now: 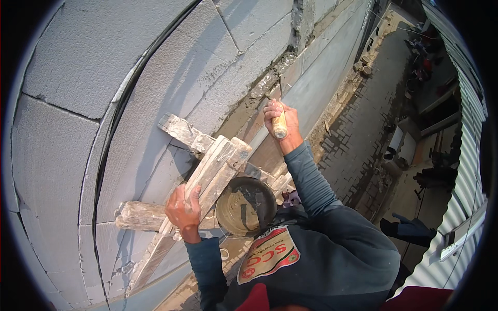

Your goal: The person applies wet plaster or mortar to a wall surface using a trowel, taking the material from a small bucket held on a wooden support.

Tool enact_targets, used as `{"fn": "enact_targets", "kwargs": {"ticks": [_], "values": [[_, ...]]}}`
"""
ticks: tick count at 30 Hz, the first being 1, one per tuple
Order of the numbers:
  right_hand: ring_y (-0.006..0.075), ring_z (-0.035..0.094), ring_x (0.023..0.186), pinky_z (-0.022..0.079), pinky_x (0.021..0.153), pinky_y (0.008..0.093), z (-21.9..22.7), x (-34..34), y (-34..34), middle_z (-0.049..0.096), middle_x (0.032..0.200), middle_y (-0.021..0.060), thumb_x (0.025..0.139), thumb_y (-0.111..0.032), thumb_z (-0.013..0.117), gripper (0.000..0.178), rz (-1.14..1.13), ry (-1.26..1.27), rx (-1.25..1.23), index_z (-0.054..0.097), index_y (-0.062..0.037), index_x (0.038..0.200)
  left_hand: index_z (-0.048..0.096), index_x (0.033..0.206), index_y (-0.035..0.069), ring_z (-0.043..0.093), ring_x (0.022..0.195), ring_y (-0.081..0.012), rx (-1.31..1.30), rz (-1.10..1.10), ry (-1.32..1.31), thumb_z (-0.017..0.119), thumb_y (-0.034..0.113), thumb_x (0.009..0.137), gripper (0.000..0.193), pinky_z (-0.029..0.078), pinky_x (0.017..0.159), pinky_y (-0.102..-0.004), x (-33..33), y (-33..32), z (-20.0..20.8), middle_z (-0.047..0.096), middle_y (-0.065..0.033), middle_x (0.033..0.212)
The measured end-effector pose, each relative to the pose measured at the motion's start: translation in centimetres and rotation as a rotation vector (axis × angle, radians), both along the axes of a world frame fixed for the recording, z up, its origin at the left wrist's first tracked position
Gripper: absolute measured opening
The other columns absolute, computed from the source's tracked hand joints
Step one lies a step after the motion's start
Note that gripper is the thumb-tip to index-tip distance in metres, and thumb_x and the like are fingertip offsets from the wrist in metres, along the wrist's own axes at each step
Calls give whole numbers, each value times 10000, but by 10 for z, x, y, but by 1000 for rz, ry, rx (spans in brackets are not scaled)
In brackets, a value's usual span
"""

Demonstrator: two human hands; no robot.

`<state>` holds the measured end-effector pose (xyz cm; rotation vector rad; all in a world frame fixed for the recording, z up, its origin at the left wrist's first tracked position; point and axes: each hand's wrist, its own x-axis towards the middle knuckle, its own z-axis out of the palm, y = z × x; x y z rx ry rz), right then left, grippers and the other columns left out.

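My right hand (289, 120) is closed around the wooden handle (279, 127) of what looks like a trowel. Its blade, mostly hidden past my fingers, is at wet grey mortar (268, 82) in a narrow channel along the block wall (207, 57). Lower and to the left, my left hand (182, 210) grips the edge of a rough, mortar-stained timber (211, 165). Between my arms, close to my body, stands a dark round bucket (263, 194) with some grey mortar inside. Boards (300, 72) line the right side of the channel.
Short wooden crosspieces (140, 215) stick out to the wall. A black cable (106, 150) runs down the blocks. Far below on the right lies a paved alley (358, 129) with scattered items, bordered by a corrugated metal roof (469, 155).
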<state>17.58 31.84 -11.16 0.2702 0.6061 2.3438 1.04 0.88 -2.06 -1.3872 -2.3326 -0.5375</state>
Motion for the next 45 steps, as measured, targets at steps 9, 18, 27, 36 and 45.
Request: {"fn": "enact_targets", "kwargs": {"ticks": [9,18,27,36,45], "values": [[129,508,596,487,528,282,-11,-2,2,510,740,32,976,-135,414,160,39,-1,25,531,-33,940,689,986,17,659,794,-388,-7,2,9,730,415,870,417,500,703,-456,0,0,-3,695,-170,883],[125,504,597,469,507,273,-16,21,-13,520,765,31,1011,-202,425,206,73,76,64,532,-34,960,691,981,13,657,774,-380,3,-2,-13,736,411,866,416,499,690,-452,-1,-2,-1,694,-167,876],[122,500,595,463,513,285,-23,0,13,516,750,25,1006,-246,418,235,102,-39,46,536,-48,958,693,982,22,658,768,-382,20,-9,-35,738,399,866,397,504,699,-450,0,-1,-1,696,-166,873],[113,485,576,458,487,275,-8,17,-9,491,739,14,1035,-269,406,257,77,-104,189,531,-57,966,680,983,20,656,772,-376,30,-14,-19,740,391,867,393,496,711,-442,2,-1,1,690,-170,868],[108,487,604,474,503,257,-37,34,5,483,795,40,1022,-130,402,161,64,113,94,481,5,984,679,967,20,657,768,-370,18,-1,-40,729,410,874,404,495,699,-435,5,0,7,686,-166,857]]}}
